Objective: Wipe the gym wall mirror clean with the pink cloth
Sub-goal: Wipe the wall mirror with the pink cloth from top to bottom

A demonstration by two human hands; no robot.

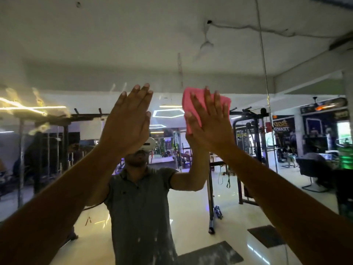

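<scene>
- Both hands are up on the mirror [248,77], high on the glass, so you're mid-wipe on the upper band.
- Your right hand [212,123] lies flat on the pink cloth [193,104], fingers straight and spread. It's a palm press, not a pinch. The cloth sits bunched between palm and glass, sticking out above and to the left of the fingers.
- Your left hand [129,119] is flat too, fingers together, empty. Can't tell whether it touches the glass or hovers just off it.
- If it's bracing there, judgement: a bare palm risks fresh prints on the glass.
- Smears [38,104] show far left at about the same height, so that zone looks undone.
- Next move, my call: keep even palm pressure and sweep the cloth sideways toward those smears in overlapping passes.
- Bunched cloth covers little per pass; spreading it flatter would likely help.
</scene>
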